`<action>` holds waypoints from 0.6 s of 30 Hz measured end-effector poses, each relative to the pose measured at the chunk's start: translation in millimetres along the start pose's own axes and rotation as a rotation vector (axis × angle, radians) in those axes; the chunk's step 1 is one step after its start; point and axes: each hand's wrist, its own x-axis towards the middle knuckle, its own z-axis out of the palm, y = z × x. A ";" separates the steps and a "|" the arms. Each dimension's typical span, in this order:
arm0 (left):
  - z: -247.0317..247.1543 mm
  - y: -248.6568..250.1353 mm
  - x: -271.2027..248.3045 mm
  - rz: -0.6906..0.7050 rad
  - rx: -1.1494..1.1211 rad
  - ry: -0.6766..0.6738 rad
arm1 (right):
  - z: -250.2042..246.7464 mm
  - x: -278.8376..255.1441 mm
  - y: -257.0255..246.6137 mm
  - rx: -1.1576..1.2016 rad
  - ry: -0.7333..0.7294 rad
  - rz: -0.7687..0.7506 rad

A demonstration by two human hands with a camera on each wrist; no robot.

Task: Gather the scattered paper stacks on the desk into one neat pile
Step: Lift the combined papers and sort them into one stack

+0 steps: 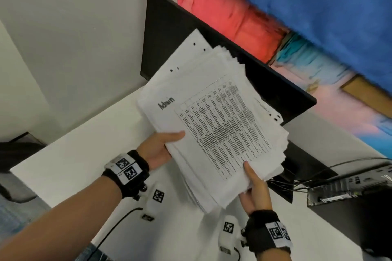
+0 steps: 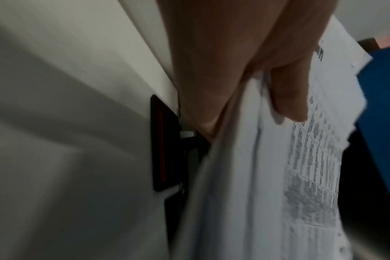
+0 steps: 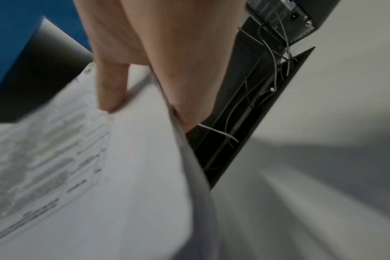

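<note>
Holding the thick stack of white printed paper sheets clear above the white desk, both hands clamp its near corners: the right hand pinches the nearest corner, thumb on top, fingers beneath; the left hand grips the left edge likewise. The stack's long axis runs away from the grips toward the black monitor, sheets fanned unevenly at the far edge, so squaring seems next
</note>
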 end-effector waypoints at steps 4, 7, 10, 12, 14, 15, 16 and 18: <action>-31.0 31.9 -5.6 0.005 0.065 0.029 | -10.7 -9.3 -27.2 -0.175 0.081 -0.148; -40.4 60.2 -6.4 -0.028 0.358 -0.010 | -20.1 -14.8 -44.1 -0.271 0.034 -0.226; -25.8 65.6 -0.7 -0.028 0.634 -0.009 | -19.7 -18.6 -53.4 -0.336 -0.014 -0.301; -14.6 59.2 4.7 0.045 0.679 0.052 | -17.6 -21.4 -57.2 -0.367 -0.054 -0.347; -8.3 51.9 7.7 0.142 0.644 0.128 | -15.4 -28.2 -61.3 -0.432 -0.092 -0.380; -6.5 49.5 8.6 0.174 0.610 0.134 | -13.6 -32.9 -64.0 -0.472 -0.089 -0.400; -4.9 47.9 8.7 0.197 0.568 0.126 | -11.1 -38.0 -66.3 -0.494 -0.088 -0.416; -5.3 45.2 7.7 0.222 0.503 0.119 | -15.4 -38.2 -64.4 -0.472 -0.070 -0.434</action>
